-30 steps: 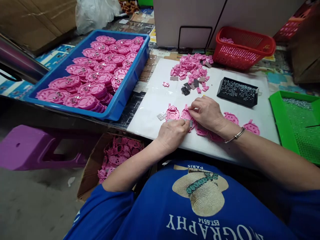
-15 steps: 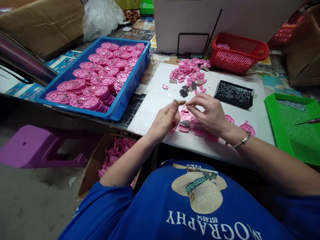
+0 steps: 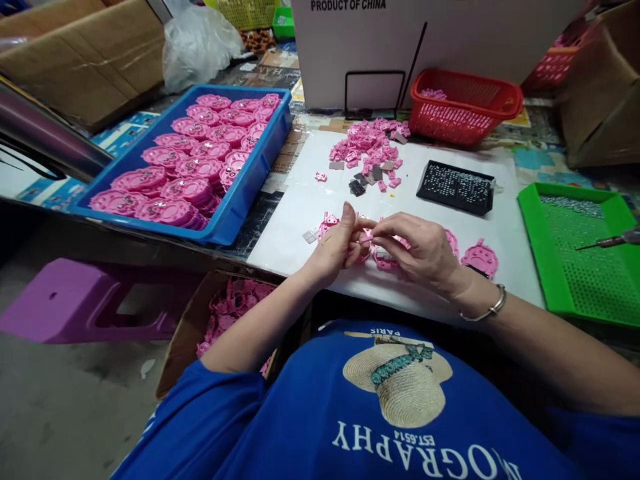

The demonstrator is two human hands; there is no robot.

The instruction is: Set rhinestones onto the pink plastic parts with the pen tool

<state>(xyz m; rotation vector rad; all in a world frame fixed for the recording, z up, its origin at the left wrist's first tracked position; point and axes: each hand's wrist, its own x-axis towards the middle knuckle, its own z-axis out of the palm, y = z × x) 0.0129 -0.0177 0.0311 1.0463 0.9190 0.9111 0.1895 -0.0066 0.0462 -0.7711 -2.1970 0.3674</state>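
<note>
A small pink plastic piece (image 3: 367, 238) is pinched between the thumb and fingertips of my right hand (image 3: 425, 250), which wears a bracelet. Close against that piece, my left hand (image 3: 334, 250) has its fingers curled in and its thumb pointing up; what those fingers hold, if anything, is hidden. Below both hands, several pink plastic housings lie in a row on the white board (image 3: 280, 247), partly covered by my fingers. One pink housing (image 3: 481, 259) at the right end shows well. Beside my left hand lie small grey plates (image 3: 310, 236).
A heap of pink parts (image 3: 367, 140) and dark plates (image 3: 358, 183) lies behind my hands. A black tray of screws (image 3: 456, 187), a green tray (image 3: 533, 247) and a red basket (image 3: 463, 117) stand to the right. Left is a blue bin (image 3: 225, 223) of stacked pink parts. A screwdriver tip (image 3: 595, 245) hangs over the green tray.
Both hands have come lower and nearer to me, still close together. The small pink piece now shows at my right fingertips. The view has shifted slightly, and grey plates show beside my left hand.
</note>
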